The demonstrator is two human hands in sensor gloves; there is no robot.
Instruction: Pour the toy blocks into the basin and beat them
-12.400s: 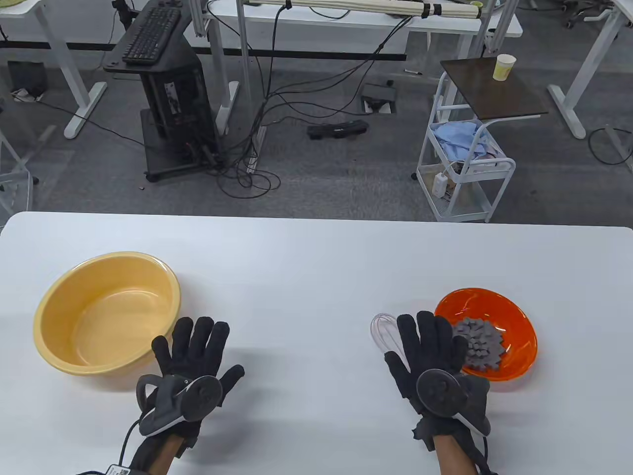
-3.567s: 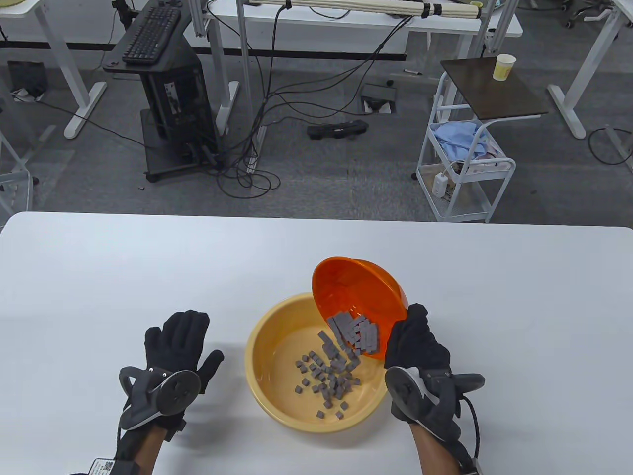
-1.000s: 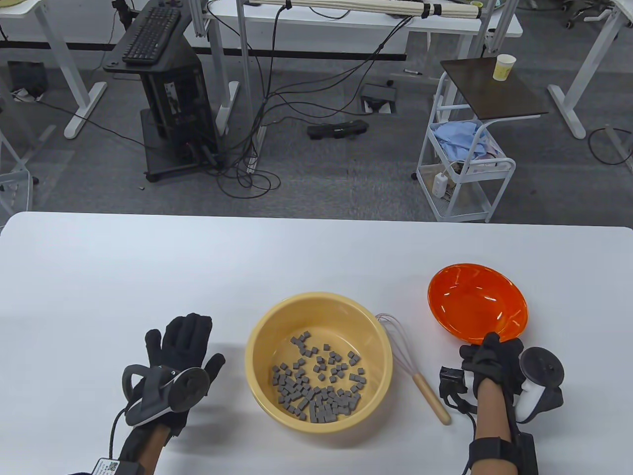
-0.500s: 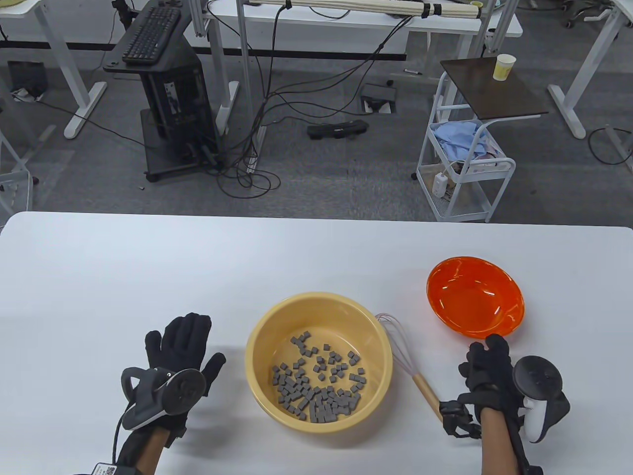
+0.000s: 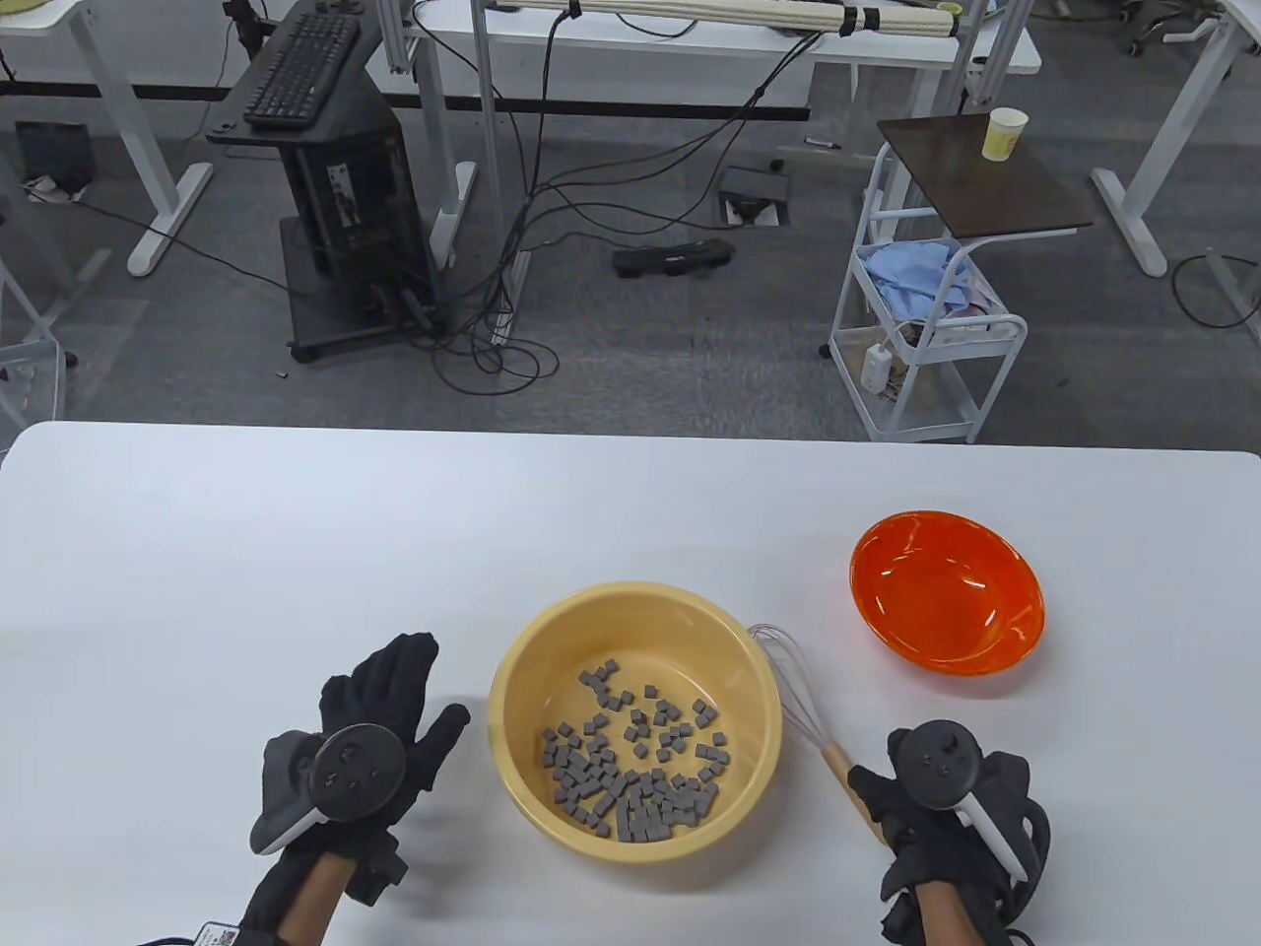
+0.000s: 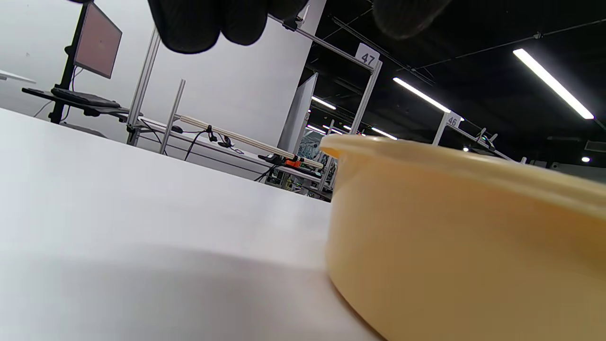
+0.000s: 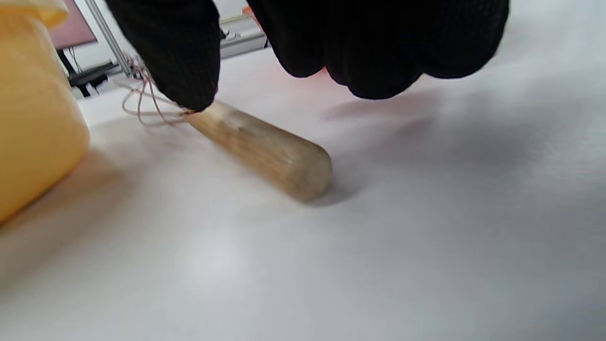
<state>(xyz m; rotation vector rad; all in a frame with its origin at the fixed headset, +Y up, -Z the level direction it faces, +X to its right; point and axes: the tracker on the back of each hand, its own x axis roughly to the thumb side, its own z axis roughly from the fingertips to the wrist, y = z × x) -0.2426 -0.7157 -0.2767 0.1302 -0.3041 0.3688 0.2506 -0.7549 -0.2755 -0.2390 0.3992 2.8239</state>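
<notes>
Right wrist view showed the right hand (image 7: 303, 71), fingers curled but gripping nothing, directly over the whisk (image 7: 265, 151) handle, which lay flat on the tabletop (image 7: 426, 237), its butt end pointing toward the wrist.

basin (image 5: 512, 690): matt plastic | whisk (image 7: 265, 149): wood handle, seemingly wire | bowl (image 5: 946, 591): glossy

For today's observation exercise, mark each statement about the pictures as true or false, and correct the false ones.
1. The small grey toy blocks lie in the round yellow plastic basin. True.
2. The translucent orange bowl holds blocks. False: it is empty.
3. The wire whisk with a wooden handle stands inside the basin. False: it lies on the white table beside the basin.
4. The right hand is over the whisk's handle. True.
5. The left hand grips the basin. False: it is apart from it.
</notes>
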